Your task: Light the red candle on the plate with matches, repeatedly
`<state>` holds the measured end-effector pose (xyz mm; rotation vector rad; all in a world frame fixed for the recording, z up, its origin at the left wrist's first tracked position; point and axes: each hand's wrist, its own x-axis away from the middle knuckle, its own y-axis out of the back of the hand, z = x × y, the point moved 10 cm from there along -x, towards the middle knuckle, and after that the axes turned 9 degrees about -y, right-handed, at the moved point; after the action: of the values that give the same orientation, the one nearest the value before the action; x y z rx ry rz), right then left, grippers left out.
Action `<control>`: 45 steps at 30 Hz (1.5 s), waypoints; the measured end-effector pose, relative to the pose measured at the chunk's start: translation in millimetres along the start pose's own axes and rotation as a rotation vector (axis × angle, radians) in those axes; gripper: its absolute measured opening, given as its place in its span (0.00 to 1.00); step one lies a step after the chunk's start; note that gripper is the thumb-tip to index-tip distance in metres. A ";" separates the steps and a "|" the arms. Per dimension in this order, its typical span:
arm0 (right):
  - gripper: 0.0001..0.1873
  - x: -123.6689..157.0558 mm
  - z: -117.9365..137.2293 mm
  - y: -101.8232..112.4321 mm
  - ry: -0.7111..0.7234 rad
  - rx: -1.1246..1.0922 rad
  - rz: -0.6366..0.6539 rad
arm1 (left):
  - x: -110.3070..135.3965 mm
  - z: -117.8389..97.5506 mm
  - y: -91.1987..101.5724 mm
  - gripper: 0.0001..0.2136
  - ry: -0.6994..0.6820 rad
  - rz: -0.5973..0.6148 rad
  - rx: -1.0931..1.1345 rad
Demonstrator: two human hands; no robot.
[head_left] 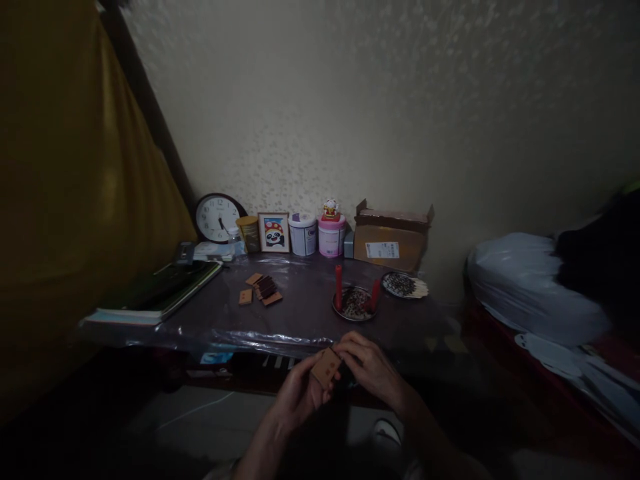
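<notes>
In front of the table's near edge, my left hand (301, 392) is closed around a small brown matchbox (326, 368) with reddish marks on its face, held tilted. My right hand (365, 363) has its fingers pinched together at the upper right edge of the box. Whatever those fingertips hold is too dark and small to make out. Beyond my hands, a round metal dish (356, 315) carries dark and pale bits with two red candles; one candle (339, 287) stands upright and the other candle (374, 295) leans slightly.
Several similar boxes (265, 289) lie piled on the plastic-covered table (300, 317). At right is a plate (400, 285) of pale sticks and dark bits. A clock (218, 219), framed panda picture (274, 232), tubs (331, 237) and a cardboard box (393, 243) line the wall. Books (165, 300) lie left.
</notes>
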<state>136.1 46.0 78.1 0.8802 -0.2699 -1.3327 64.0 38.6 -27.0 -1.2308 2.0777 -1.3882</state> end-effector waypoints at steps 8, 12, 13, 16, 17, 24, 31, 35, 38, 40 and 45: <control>0.10 0.9 -6.0 -6.3 0.025 0.066 0.063 | -1.0 5.9 8.0 0.13 0.077 -0.043 -0.015; 0.11 2.0 -5.6 -6.9 0.023 0.085 0.093 | 0.5 7.5 8.5 0.13 0.098 -0.064 -0.029; 0.11 2.5 -5.0 -7.2 0.028 0.085 0.101 | 0.8 7.5 8.5 0.13 0.097 -0.067 -0.032; 0.10 3.7 -4.1 -7.9 0.043 0.091 0.116 | 1.3 8.3 9.4 0.14 0.101 -0.080 -0.051; 0.10 4.0 -4.5 -8.3 0.043 0.097 0.118 | 1.3 8.6 9.7 0.14 0.103 -0.084 -0.059; 0.11 4.0 -7.2 -10.5 0.046 0.134 0.112 | 1.7 9.5 8.0 0.13 0.115 -0.093 -0.067; 0.11 4.4 -5.5 -12.8 0.043 0.178 0.130 | 2.6 11.0 7.8 0.14 0.142 -0.094 -0.055; 0.11 4.9 -5.4 -15.6 0.047 0.226 0.140 | 2.4 12.1 7.7 0.13 0.144 -0.082 -0.055; 0.10 5.2 -6.0 -17.8 0.046 0.262 0.148 | 1.2 12.6 8.0 0.14 0.140 -0.070 -0.058; 0.09 5.0 -6.0 -18.2 0.044 0.278 0.146 | -0.1 12.6 8.1 0.14 0.134 -0.057 -0.062; 0.07 4.6 -8.3 -16.1 0.014 0.282 0.131 | -2.9 9.5 9.4 0.18 0.086 -0.033 -0.084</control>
<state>130.9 45.4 60.1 1.0882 -0.5049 -1.1831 67.9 36.9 -40.0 -1.2649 2.2042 -1.4045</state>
